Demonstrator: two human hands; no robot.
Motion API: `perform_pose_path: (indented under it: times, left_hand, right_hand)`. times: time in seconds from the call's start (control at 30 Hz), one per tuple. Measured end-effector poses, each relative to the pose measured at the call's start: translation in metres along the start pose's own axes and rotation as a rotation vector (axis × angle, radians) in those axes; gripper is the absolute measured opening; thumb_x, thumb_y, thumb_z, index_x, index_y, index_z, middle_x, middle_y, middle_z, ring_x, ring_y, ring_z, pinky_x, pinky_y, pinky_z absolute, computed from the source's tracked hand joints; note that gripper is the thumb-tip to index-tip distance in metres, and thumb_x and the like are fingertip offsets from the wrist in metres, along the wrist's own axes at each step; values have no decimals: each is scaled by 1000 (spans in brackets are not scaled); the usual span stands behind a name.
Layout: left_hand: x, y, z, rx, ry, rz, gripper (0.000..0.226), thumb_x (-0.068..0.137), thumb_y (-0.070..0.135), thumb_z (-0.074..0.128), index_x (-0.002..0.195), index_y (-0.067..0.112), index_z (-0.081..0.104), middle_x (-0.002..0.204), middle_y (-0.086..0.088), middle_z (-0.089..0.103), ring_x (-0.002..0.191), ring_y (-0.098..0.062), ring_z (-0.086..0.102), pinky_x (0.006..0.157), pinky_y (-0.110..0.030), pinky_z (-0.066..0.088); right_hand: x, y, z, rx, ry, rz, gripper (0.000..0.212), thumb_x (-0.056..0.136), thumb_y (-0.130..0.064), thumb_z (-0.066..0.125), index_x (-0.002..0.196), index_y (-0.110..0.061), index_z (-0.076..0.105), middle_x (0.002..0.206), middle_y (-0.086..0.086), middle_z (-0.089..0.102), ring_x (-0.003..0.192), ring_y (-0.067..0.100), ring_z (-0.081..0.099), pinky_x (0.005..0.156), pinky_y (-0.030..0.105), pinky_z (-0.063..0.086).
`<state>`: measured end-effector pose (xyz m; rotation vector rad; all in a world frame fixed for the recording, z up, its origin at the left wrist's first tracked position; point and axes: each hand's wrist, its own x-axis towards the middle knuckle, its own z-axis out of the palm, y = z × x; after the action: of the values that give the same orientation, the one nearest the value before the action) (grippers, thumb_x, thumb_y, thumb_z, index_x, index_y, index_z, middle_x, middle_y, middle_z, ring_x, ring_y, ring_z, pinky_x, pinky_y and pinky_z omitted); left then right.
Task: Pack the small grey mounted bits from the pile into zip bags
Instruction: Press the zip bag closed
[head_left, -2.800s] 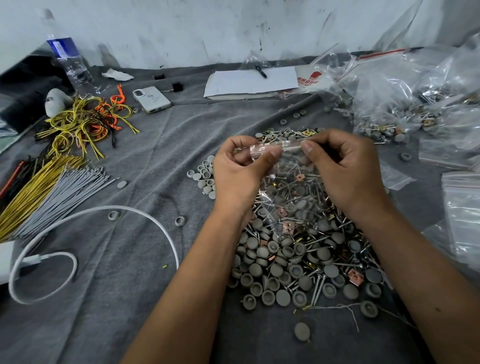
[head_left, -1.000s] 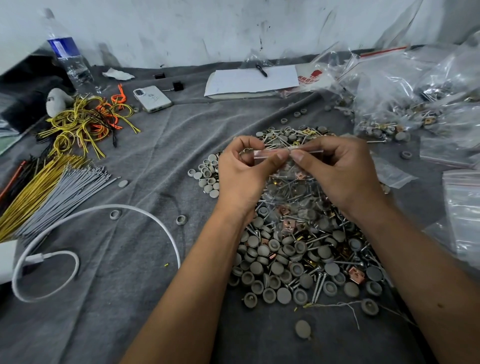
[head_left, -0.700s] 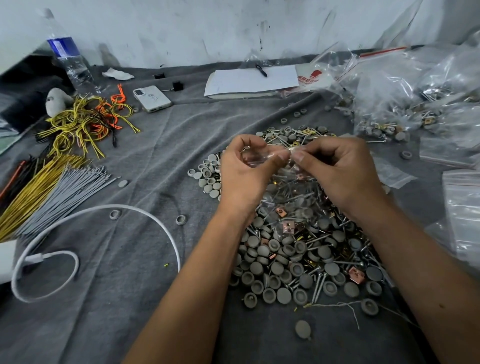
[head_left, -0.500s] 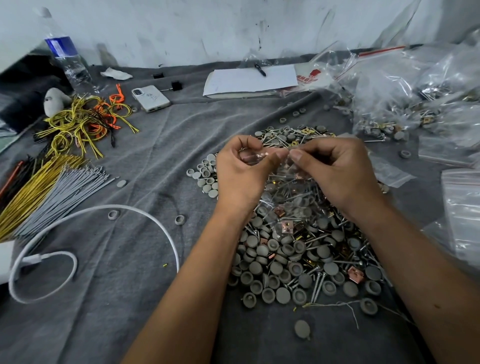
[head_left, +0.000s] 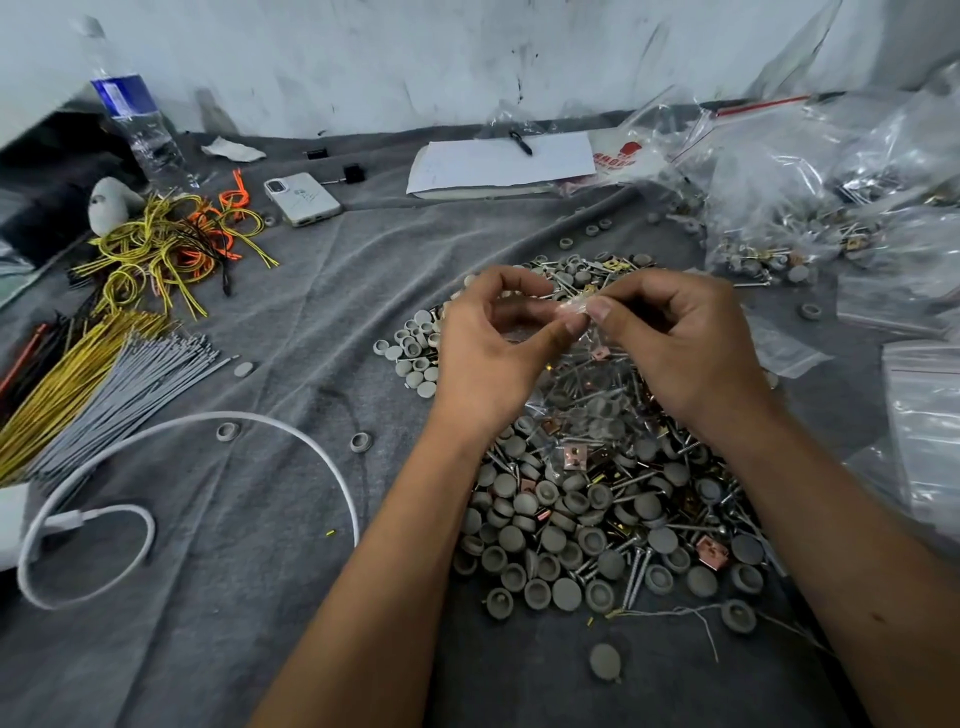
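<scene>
Both thumbs have closed together along the top: at frame centre, left hand (head_left: 488, 353) and right hand (head_left: 680, 343) pinch the clear plastic zip bag (head_left: 587, 395), hanging over the heaped pile of grey mounted bits (head_left: 587, 519).

The light was soft and even, a bit bluish. Shadows under the arms were faint. Shiny plastic bags (head_left: 779, 171) at two o'clock caught white glare. The edges bent outward, and the corners looked slightly blurry.
</scene>
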<state>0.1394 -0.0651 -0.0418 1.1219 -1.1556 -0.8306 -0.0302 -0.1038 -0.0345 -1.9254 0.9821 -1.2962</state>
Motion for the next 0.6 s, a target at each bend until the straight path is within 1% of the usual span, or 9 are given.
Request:
perform_pose_path:
  times: [0.07, 0.13, 0.2, 0.23, 0.3, 0.4, 0.47, 0.53, 0.6]
  left_hand:
    - [-2, -1, 2, -13, 26, 14, 30, 82, 0, 86, 99, 10, 63, 86, -14, 77, 79, -23, 77, 67, -32, 61]
    - [-2, 0, 3, -67, 54, 19, 28, 82, -6, 83, 98, 4, 62, 82, -11, 77, 76, -20, 77, 65, -29, 59]
    - [-2, 2, 1, -176, 84, 10, 27, 82, -11, 79, 99, 0, 60, 79, -7, 78, 72, -18, 76, 61, -26, 58]
    - [-2, 3, -1, -239, 109, 5, 27, 82, -11, 78, 98, 1, 60, 78, -6, 78, 70, -17, 75, 61, -25, 58]
    - [-1, 7, -5, -358, 175, 0, 27, 80, -6, 79, 94, 6, 60, 77, -6, 77, 68, -16, 74, 63, -25, 60]
    - [-1, 9, -4, -427, 231, -41, 37, 72, 10, 83, 101, 12, 60, 82, -8, 79, 76, -20, 77, 69, -31, 63]
    - [-2, 8, 3, -373, 232, -100, 52, 68, 22, 85, 112, 15, 59, 94, -6, 79, 89, -27, 78, 74, -34, 64]
    - [-4, 8, 10, -288, 194, -131, 62, 69, 28, 85, 122, 16, 56, 106, -10, 77, 101, -32, 76, 81, -36, 63]
    - [-5, 9, 20, -225, 102, -126, 67, 73, 31, 84, 129, 13, 52, 111, -14, 77, 103, -32, 76, 87, -42, 63]
  right_hand:
    - [0, -1, 1, 7, -1, 4, 7, 96, -17, 73, 94, -22, 77, 81, -6, 75, 75, 10, 71, 68, 26, 58]
    - [-1, -1, 1, 7, -19, 17, 5, 96, -22, 72, 96, -21, 77, 82, -5, 75, 76, 10, 71, 69, 25, 59]
    - [-1, -1, 0, -7, -86, 51, 15, 95, -32, 72, 98, -19, 77, 83, -5, 76, 77, 8, 72, 68, 23, 58]
    - [-1, -1, -1, -15, -132, 75, 20, 92, -38, 72, 98, -20, 78, 84, -6, 76, 77, 7, 72, 68, 21, 58]
    - [-2, -1, -1, -71, -180, 80, 18, 88, -39, 75, 95, -22, 79, 83, -9, 76, 77, 4, 72, 68, 18, 56]
    - [-3, -4, 2, -43, -97, 40, 5, 93, -24, 75, 91, -20, 78, 78, -9, 75, 72, 2, 70, 66, 19, 55]
    - [-2, -6, 0, 94, 0, 69, 9, 98, -19, 69, 90, -21, 74, 79, -5, 75, 69, 4, 71, 60, 16, 53]
    - [0, -7, -4, 144, 99, 124, 12, 101, -21, 64, 92, -23, 71, 81, 0, 75, 68, 5, 71, 57, 15, 52]
    - [2, -4, -8, 135, 161, 166, 11, 103, -22, 62, 98, -19, 71, 81, 2, 74, 65, 7, 72, 53, 18, 53]
